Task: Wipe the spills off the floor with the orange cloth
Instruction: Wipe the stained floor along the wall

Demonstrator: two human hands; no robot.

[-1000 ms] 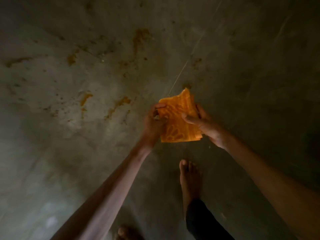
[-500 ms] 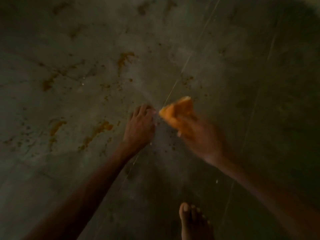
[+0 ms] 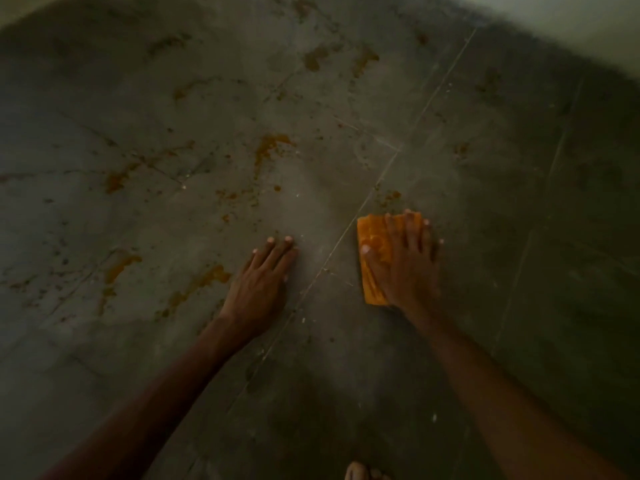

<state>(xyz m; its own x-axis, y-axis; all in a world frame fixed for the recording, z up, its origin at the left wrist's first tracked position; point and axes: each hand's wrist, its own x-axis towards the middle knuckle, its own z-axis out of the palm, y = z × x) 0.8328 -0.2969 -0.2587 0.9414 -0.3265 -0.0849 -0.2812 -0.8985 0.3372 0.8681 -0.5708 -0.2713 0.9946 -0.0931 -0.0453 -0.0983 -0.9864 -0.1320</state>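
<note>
Since both arms reach forward and down from the bottom of the view, with bare toes point(image 3: 360, 472) just showing at the lower edge, the person seems to be bent low over the floor point(image 3: 519, 244). Nearest of the two, the left hand point(image 3: 261, 282) lies flat on the bare tile with straight fingers and holds nothing; it most likely props up the body so the other arm can work freely. Just across a thin tile joint point(image 3: 332, 251) from it, the right hand point(image 3: 407, 268) presses down on the orange cloth point(image 3: 372, 258), fingers spread wide and straight rather than curled round it. That flat palm spreads pressure over the folded cloth, which lies on the floor with its left edge showing past the thumb. The cloth sits just short of a small orange-brown spot point(image 3: 392, 196), probably the first mark to be wiped, so the wiping looks barely begun. Left of the left hand lie larger smears point(image 3: 204, 282), untouched. Farther out, a long streak point(image 3: 272, 148) and more blotches point(image 3: 317, 58) wait near the top, and a pale strip point(image 3: 588, 22), perhaps a wall, closes the far right corner
</note>
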